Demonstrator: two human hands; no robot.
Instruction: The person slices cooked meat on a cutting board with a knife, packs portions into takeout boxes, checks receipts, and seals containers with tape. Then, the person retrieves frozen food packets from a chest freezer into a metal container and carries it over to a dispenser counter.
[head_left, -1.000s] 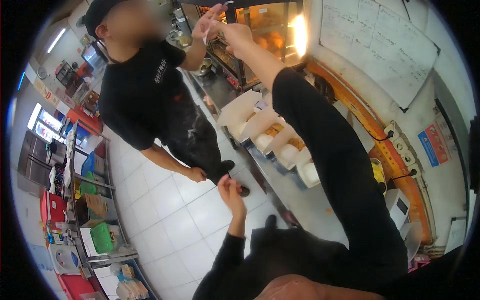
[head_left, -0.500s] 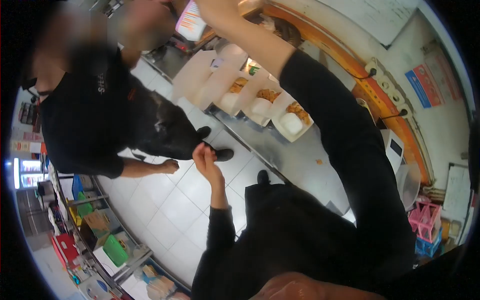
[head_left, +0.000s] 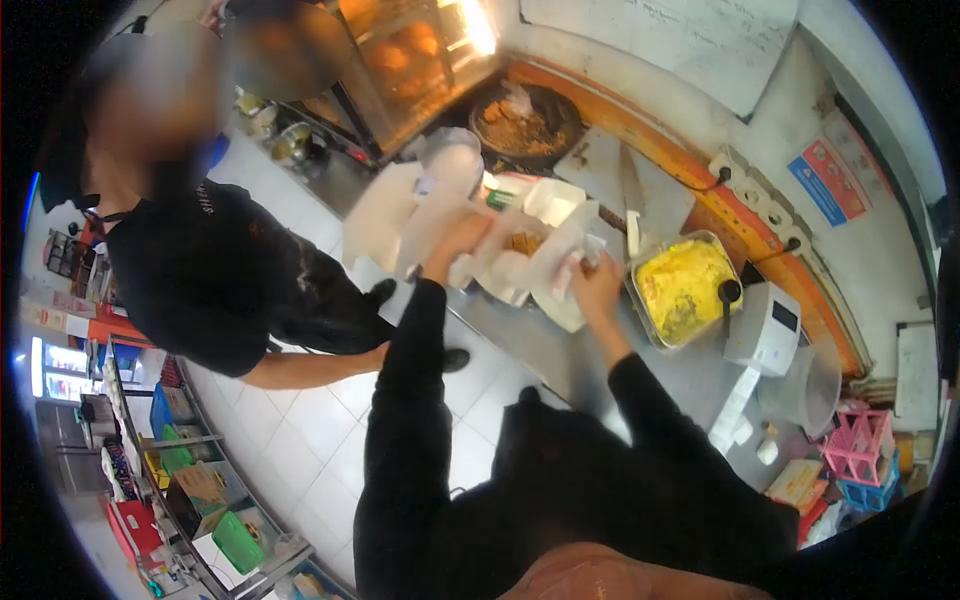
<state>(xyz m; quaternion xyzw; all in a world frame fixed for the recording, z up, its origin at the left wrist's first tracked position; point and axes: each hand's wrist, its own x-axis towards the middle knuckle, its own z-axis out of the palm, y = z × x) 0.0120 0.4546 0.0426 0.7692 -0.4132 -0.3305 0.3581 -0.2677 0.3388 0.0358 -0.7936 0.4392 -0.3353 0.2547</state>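
Observation:
Several open white food boxes [head_left: 505,275] stand in a row on the steel counter, their lids raised; rice and browned food show in some. My left hand [head_left: 458,246] reaches in among the left boxes, its fingers hidden by a lid. Beside the rightmost box [head_left: 563,308], my right hand [head_left: 597,287] has its fingers bent together at the lid, round something small that I cannot make out. A white carton [head_left: 552,200] lies behind the boxes.
A tray of yellow food [head_left: 685,285] with a black ladle stands right of my right hand. Behind are a knife [head_left: 630,185], a cutting board [head_left: 655,190] and a stone mortar [head_left: 525,125]. A white scale [head_left: 765,330] stands farther right. A co-worker [head_left: 200,270] stands at left.
My right hand has come down from near the co-worker's raised hand to the rightmost box. My left hand has moved from above the floor to the boxes. The view has shifted, showing more counter.

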